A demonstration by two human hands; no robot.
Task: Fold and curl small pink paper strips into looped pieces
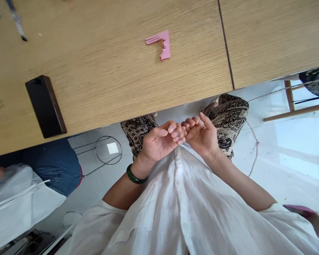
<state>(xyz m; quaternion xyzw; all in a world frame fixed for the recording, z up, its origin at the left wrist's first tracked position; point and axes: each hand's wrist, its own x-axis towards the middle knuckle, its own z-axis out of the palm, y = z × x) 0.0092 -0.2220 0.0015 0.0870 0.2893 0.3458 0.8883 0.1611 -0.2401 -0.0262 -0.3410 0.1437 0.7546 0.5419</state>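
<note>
Left hand (pixel 161 140) and right hand (pixel 204 138) half open, fingers curled, nothing seen inside; at twelve o'clock, pink L-shaped piece (pixel 166 44) on wood-grain table (pixel 106 71), smartphone (pixel 44 106) toward nine.

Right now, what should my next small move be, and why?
Probably raise the right hand toward the pink L-shaped piece: it lies untouched on the table, while that hand and the left hand are short of the table's near edge, with nothing visibly held.
</note>
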